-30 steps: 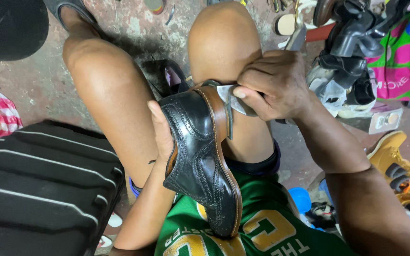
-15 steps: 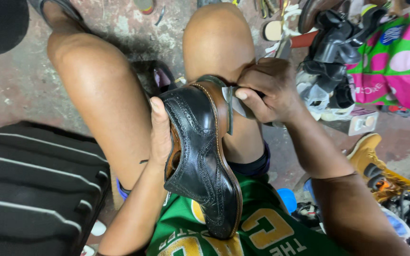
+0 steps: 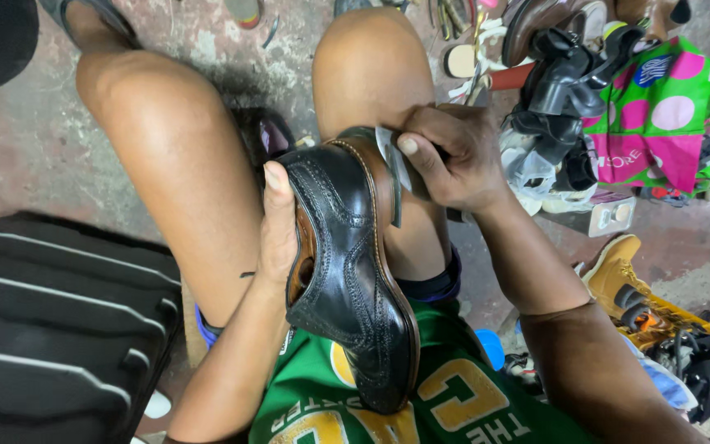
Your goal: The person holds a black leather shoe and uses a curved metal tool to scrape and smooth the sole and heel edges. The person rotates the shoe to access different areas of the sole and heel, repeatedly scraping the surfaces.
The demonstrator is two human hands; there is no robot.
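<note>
Currently the left hand (image 3: 277, 234) grips the black brogue shoe (image 3: 347, 271) on its side. The right hand (image 3: 454, 156) pinches a grey abrasive strip (image 3: 394, 160) against the heel edge. Best practice: brace the shoe firmly and use short, even strokes.

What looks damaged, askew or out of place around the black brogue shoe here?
The black leather brogue shoe itself looks intact, held sideways by the left hand while the right hand presses a small grey piece to its heel. The odd part is the jumbled pile of dark shoes on the floor.

- Stained, worn concrete floor (image 3: 18, 148) fills the upper left of the frame.
- Black ribbed case (image 3: 51, 329) at lower left.
- Heap of shoes (image 3: 569, 74) at upper right.
</note>
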